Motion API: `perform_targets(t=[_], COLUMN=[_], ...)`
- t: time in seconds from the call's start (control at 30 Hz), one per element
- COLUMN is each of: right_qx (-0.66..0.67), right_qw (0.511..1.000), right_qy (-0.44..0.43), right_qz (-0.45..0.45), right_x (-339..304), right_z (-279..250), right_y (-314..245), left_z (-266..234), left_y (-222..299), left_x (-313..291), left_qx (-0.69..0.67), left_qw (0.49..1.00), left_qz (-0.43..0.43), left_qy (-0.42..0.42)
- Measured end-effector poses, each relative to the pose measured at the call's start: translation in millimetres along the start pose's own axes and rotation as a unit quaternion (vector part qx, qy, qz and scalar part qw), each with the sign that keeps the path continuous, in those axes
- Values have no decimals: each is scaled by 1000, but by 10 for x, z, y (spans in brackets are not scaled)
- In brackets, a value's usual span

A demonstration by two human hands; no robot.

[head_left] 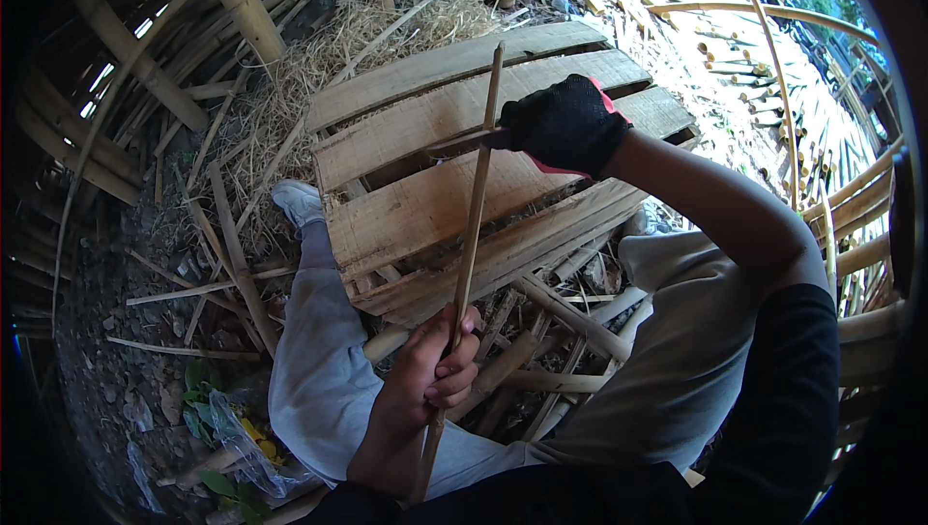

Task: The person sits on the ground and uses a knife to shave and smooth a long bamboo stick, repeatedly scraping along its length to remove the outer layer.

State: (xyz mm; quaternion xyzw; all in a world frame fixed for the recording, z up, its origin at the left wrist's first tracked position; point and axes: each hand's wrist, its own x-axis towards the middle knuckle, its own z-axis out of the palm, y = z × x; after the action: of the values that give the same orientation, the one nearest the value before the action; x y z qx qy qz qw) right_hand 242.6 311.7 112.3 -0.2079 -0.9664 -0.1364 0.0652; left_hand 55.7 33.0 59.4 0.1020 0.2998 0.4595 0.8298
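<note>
A long, slim bamboo stick (478, 187) slants upward from my lap across a slatted wooden crate (406, 225). My bare left hand (440, 361) wraps its fingers round the lower part of the stick. My right hand (564, 127), in a black and red glove, is closed at the stick's upper part. It grips what looks like a knife (456, 144), whose thin blade crosses the stick and points left. The glove hides the handle. Below the right hand are the crate's pale planks, with dark gaps between them.
My legs straddle the crate. Cut bamboo pieces (551, 382) lie between them, and loose strips (237, 254) lie on the left. Dry straw (406, 27) covers the ground behind. Bamboo posts (242, 3) stand at the back left, and a bent bamboo rod (788, 90) arches on the right.
</note>
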Motion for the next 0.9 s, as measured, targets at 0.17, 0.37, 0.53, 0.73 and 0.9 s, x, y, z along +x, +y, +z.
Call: perform_targets(t=[0.17, 0.37, 0.53, 0.73, 0.9], right_qx=[-20, 37, -98, -91, 50], right_qw=[999, 994, 987, 985, 995], right_qy=[-18, 25, -6, -1, -44], right_qz=[-27, -97, 128, 147, 74], right_x=[34, -66, 99, 27, 34], right_z=[-39, -91, 103, 16, -103], right_y=[151, -169, 620, 543, -187], left_z=[-35, -89, -102, -113, -137], left_y=[-27, 15, 29, 21, -12], left_x=[-28, -72, -55, -55, -88], left_qx=[4, -9, -65, -59, -64], left_qw=[1000, 1000, 997, 997, 997], left_qz=[-7, -14, -32, -36, -23], left_qy=[5, -3, -39, -43, -25])
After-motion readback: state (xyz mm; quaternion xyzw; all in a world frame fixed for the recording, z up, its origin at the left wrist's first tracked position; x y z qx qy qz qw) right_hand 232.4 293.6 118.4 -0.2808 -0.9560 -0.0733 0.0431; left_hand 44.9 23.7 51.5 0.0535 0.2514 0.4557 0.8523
